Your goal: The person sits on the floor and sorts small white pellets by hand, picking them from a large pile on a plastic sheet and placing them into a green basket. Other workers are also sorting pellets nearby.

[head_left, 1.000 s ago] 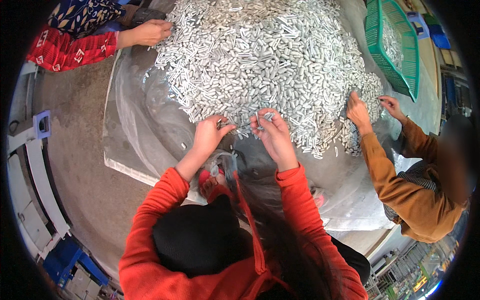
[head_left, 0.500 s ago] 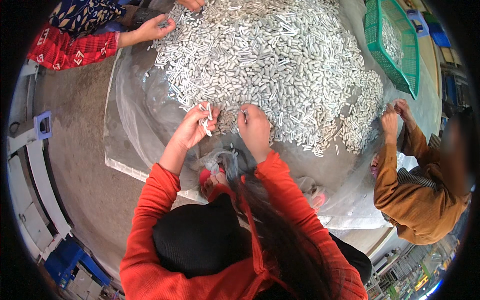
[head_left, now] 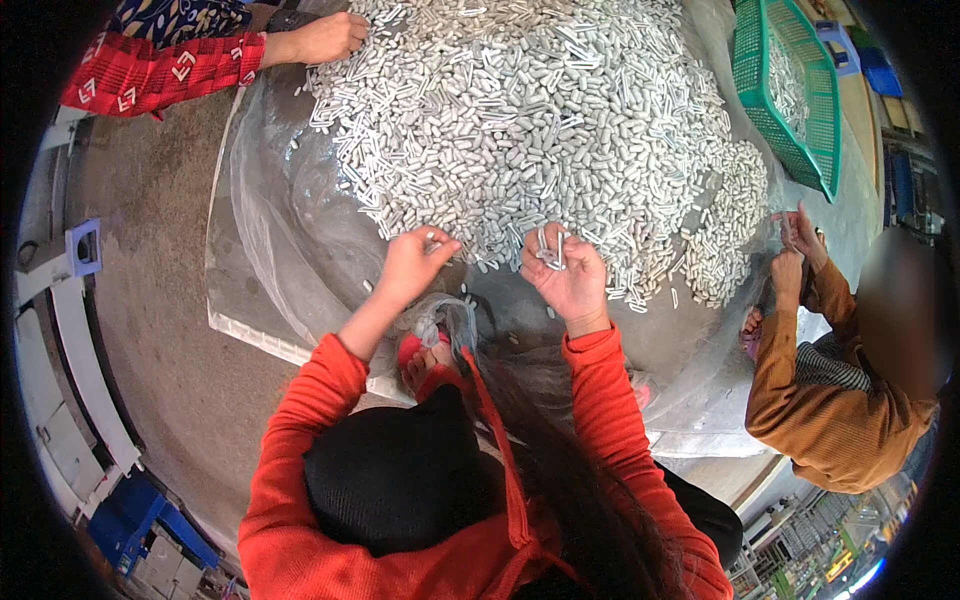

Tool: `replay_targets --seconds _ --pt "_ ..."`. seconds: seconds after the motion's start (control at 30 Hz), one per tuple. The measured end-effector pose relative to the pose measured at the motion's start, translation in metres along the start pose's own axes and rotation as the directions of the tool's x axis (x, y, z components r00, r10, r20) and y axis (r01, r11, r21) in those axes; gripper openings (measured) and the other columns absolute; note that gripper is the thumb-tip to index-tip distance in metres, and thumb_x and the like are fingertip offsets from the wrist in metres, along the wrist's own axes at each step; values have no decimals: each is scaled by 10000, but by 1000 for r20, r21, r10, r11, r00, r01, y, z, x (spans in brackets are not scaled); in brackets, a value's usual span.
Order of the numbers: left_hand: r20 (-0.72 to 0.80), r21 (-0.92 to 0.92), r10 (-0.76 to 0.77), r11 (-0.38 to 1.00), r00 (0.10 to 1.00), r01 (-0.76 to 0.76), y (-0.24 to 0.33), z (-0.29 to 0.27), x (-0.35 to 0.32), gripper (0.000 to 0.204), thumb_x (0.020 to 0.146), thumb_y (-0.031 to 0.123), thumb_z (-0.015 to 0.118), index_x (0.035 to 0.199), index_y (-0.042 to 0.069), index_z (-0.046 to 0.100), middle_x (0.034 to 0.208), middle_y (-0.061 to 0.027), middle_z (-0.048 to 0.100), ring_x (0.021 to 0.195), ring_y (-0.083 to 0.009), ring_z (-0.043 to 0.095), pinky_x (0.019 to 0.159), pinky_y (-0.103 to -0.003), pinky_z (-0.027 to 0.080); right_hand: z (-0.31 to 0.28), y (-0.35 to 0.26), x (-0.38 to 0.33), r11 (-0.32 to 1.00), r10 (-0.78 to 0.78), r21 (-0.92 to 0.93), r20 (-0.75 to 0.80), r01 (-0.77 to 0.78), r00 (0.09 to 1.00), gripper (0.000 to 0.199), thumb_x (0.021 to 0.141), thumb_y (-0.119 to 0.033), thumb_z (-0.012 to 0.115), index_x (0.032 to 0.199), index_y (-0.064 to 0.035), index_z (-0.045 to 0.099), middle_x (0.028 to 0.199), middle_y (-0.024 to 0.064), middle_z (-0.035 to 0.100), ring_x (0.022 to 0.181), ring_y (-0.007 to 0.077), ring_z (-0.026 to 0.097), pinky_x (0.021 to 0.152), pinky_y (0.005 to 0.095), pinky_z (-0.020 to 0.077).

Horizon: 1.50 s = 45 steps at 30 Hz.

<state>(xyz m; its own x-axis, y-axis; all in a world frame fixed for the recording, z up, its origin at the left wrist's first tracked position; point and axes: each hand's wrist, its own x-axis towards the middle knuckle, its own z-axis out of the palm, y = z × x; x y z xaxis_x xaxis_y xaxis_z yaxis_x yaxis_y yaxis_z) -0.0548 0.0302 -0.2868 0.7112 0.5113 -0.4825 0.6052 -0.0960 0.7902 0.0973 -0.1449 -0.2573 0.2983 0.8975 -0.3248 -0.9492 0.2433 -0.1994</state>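
Note:
A broad pile of small pale grey, oblong pieces [head_left: 520, 130] lies before me, some of them looking like narrow loops. My left hand [head_left: 412, 268] is at the pile's near edge, thumb and fingers pinched together, with one white piece [head_left: 432, 238] showing at the fingertips. To its right, my right hand [head_left: 568, 275] is turned palm up, its fingers curled around several pale pieces [head_left: 560, 250]. Both hands are a little above the plastic sheet [head_left: 500, 300]. What these pieces are made of I cannot tell.
A green plastic basket [head_left: 785, 110] with more pieces stands at the far right. At the upper left a co-worker's hand [head_left: 330, 38] in a red sleeve touches the pile's edge. Another co-worker in a brown top [head_left: 840, 400] sits at the right, hands close together.
My left hand, earlier holding several pieces, has moved right and lower and now pinches one. My right hand has moved right and turned palm up with several pieces. The red-sleeved hand has closed.

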Motion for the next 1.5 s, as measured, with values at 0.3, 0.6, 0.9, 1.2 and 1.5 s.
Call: replay_targets --seconds 0.3,0.6,0.9,1.2,1.5 --pt "-8 242 378 899 926 -365 4 27 6 176 784 197 644 851 36 612 801 -137 608 669 -284 612 593 -361 486 -9 -12 -13 851 -27 -524 -74 -16 997 42 819 -18 498 857 -37 497 812 79 569 794 194 578 673 280 450" --pt "438 -773 122 558 891 303 28 1 2 168 856 101 517 1020 90 551 773 15 500 607 -62 414 543 -213 359 -31 -4 -11 860 -155 -509 -180 43 971 82 899 -82 520 973 -55 501 733 24 520 649 122 520 552 249 392" --pt "372 530 645 443 668 -723 45 42 24 285 745 168 614 1026 128 578 817 -63 580 743 -221 617 614 -329 501 -28 0 -23 590 -283 -792 -382 -154 880 144 850 -126 604 950 -57 527 683 42 540 575 131 496 504 267 389" --pt "247 254 566 745 786 -616 41 28 31 211 750 93 640 956 48 629 861 -78 638 798 -210 632 688 -278 497 -40 55 -14 -350 -623 -887 -19 -300 782 212 771 -191 676 866 -44 556 755 148 612 702 286 617 595 394 478" --pt "430 -267 277 948 859 -172 76 -8 8 182 816 111 652 983 39 655 940 -17 663 844 -99 583 737 -272 472 1 34 6 982 -159 -145 -304 119 940 142 867 -191 511 916 -62 545 874 40 578 761 152 537 674 286 443"
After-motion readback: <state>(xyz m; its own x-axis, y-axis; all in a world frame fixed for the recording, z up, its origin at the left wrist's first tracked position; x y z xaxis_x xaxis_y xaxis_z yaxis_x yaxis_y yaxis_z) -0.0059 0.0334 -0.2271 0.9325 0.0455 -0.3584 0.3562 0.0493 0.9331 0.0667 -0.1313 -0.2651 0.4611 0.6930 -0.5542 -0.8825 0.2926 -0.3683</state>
